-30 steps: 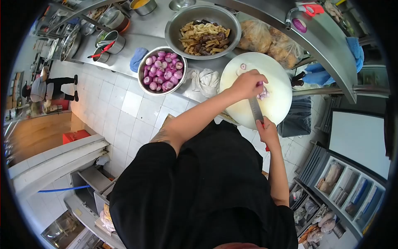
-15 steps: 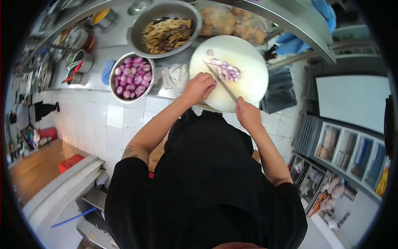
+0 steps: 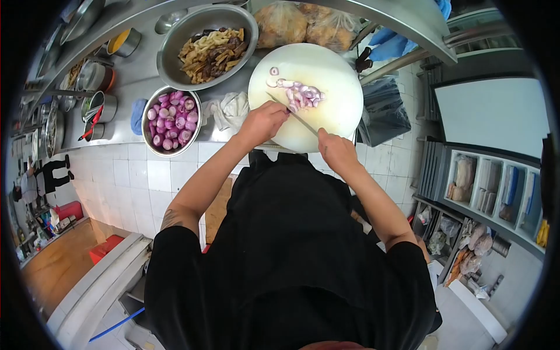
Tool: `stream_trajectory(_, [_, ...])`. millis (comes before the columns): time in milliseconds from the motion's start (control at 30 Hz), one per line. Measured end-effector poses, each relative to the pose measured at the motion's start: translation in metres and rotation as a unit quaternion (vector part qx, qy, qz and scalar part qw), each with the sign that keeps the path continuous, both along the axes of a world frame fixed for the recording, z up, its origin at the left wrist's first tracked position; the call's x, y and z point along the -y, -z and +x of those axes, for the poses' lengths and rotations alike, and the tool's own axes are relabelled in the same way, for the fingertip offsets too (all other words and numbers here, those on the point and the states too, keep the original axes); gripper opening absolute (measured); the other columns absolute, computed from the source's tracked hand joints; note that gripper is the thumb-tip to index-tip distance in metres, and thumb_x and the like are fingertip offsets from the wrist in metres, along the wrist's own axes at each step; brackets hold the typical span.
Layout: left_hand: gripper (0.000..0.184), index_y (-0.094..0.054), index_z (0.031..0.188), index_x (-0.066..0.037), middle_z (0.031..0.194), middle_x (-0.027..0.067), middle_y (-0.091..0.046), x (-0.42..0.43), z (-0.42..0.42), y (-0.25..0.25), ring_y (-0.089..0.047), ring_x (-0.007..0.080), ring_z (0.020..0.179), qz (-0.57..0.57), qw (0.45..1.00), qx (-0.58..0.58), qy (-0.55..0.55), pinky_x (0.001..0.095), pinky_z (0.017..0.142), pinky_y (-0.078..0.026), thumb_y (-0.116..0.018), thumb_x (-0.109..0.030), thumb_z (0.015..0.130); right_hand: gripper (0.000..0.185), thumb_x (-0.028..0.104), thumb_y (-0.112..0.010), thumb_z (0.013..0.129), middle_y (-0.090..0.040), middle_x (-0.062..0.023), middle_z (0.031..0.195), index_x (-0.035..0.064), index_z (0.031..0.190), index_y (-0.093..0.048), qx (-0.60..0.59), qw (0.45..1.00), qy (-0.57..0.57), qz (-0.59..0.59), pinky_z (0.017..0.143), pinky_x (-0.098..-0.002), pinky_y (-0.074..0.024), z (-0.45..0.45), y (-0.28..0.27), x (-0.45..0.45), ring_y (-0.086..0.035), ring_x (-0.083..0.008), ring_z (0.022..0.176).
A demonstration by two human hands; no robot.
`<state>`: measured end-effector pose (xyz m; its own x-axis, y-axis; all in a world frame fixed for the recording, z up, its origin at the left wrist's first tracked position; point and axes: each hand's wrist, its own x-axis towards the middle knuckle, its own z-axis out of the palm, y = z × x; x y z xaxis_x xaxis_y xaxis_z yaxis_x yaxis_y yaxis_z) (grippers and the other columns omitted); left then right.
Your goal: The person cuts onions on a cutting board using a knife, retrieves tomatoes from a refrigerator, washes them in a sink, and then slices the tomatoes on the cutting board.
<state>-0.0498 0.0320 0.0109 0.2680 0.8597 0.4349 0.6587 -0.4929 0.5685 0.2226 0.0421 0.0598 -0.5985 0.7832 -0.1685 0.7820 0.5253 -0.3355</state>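
The right hand [image 3: 338,150] grips the knife [image 3: 304,125]; the left hand [image 3: 263,123], pinching an onion piece [image 3: 287,110], has just drawn back across the chopping board [image 3: 335,119], leaving the sliced onion [image 3: 303,97] uncovered beyond the blade. A crumpled cloth [image 3: 230,111] lies between board and onion bowl [image 3: 198,127]; farther, a metal basin [image 3: 251,36] and filled bags [image 3: 283,26] crowd the surface [image 3: 134,65]

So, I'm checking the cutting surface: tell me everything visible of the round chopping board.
The round chopping board is white, plastic-looking, yellowish towards the middle. It lies flat on the counter, at its edge. Sliced red onion rests on it. The left hand and a knife lie over its near-left part, contact unclear.
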Motion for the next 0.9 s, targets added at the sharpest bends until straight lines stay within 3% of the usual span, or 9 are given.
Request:
stream_trajectory(267, [0.015, -0.075, 0.095, -0.006, 0.105, 0.0068, -0.072, 0.002, -0.003, -0.001, -0.069, 0.0278, 0.098, -0.005, 1.0, 0.01, 0.008, 0.0379, 0.081, -0.059, -0.075, 0.001, 0.082, 0.011, 0.012, -0.058, 0.096, -0.069, -0.0195, 0.075, 0.0049, 0.1, -0.051, -0.04, 0.999, 0.004, 0.015, 0.063, -0.0555, -0.0522, -0.006, -0.013, 0.004, -0.069, -0.0435, 0.07])
stream_trajectory(400, [0.016, -0.075, 0.095, -0.005, 0.105, 0.0069, -0.071, 0.002, -0.003, 0.002, -0.069, 0.0283, 0.099, -0.017, 1.0, 0.016, 0.01, 0.0379, 0.082, -0.059, -0.076, 0.001, 0.081, 0.011, 0.012, -0.058, 0.096, -0.069, -0.0183, 0.075, 0.0047, 0.1, -0.051, 0.001, 1.0, 0.007, -0.03, 0.063, -0.0555, -0.0522, -0.001, -0.002, -0.002, -0.069, -0.0428, 0.071])
stream_trajectory(467, [0.016, -0.074, 0.095, -0.005, 0.105, 0.007, -0.071, 0.004, -0.004, 0.001, -0.069, 0.0284, 0.099, -0.01, 1.0, 0.017, 0.012, 0.0378, 0.082, -0.059, -0.076, 0.001, 0.081, 0.012, 0.013, -0.058, 0.096, -0.07, -0.019, 0.076, 0.0046, 0.101, -0.051, -0.049, 0.999, -0.004, 0.002, 0.063, -0.0556, -0.0522, -0.007, -0.016, 0.003, -0.069, -0.0432, 0.072])
stream_trajectory(567, [0.016, -0.074, 0.095, -0.005, 0.106, 0.0068, -0.072, 0.005, -0.003, -0.002, -0.069, 0.0284, 0.099, -0.009, 1.0, 0.019, 0.017, 0.0377, 0.082, -0.059, -0.076, 0.001, 0.08, 0.012, 0.012, -0.059, 0.096, -0.07, -0.0185, 0.075, 0.0044, 0.101, -0.052, 0.018, 0.999, 0.013, -0.04, 0.063, -0.0557, -0.0522, -0.005, -0.005, 0.003, -0.069, -0.0429, 0.071])
stream_trajectory(667, [0.017, -0.075, 0.096, -0.005, 0.107, 0.0068, -0.072, 0.006, -0.005, 0.0, -0.069, 0.0284, 0.099, -0.009, 1.0, 0.018, 0.011, 0.0375, 0.082, -0.059, -0.076, 0.002, 0.08, 0.013, 0.013, -0.059, 0.096, -0.07, -0.0202, 0.075, 0.004, 0.101, -0.052, -0.04, 0.999, 0.013, -0.011, 0.064, -0.0568, -0.0523, -0.011, -0.019, 0.006, -0.069, -0.0443, 0.073])
stream_trajectory(767, [0.018, -0.075, 0.097, -0.005, 0.107, 0.0068, -0.072, 0.007, -0.004, 0.001, -0.069, 0.0283, 0.099, -0.004, 1.0, 0.021, 0.012, 0.0375, 0.082, -0.059, -0.076, 0.002, 0.08, 0.012, 0.013, -0.059, 0.097, -0.069, -0.0201, 0.074, 0.004, 0.1, -0.052, 0.021, 0.998, 0.017, -0.052, 0.064, -0.0567, -0.0525, -0.008, -0.007, 0.004, -0.069, -0.0442, 0.072])
stream_trajectory(900, [0.019, -0.075, 0.097, -0.005, 0.106, 0.0075, -0.071, 0.007, -0.005, 0.002, -0.069, 0.0285, 0.098, 0.007, 1.0, 0.026, 0.007, 0.038, 0.081, -0.059, -0.076, 0.002, 0.079, 0.012, 0.013, -0.058, 0.097, -0.07, -0.0214, 0.075, 0.004, 0.101, -0.052, -0.009, 0.999, 0.017, -0.028, 0.065, -0.0568, -0.0528, -0.011, -0.015, 0.007, -0.069, -0.0452, 0.073])
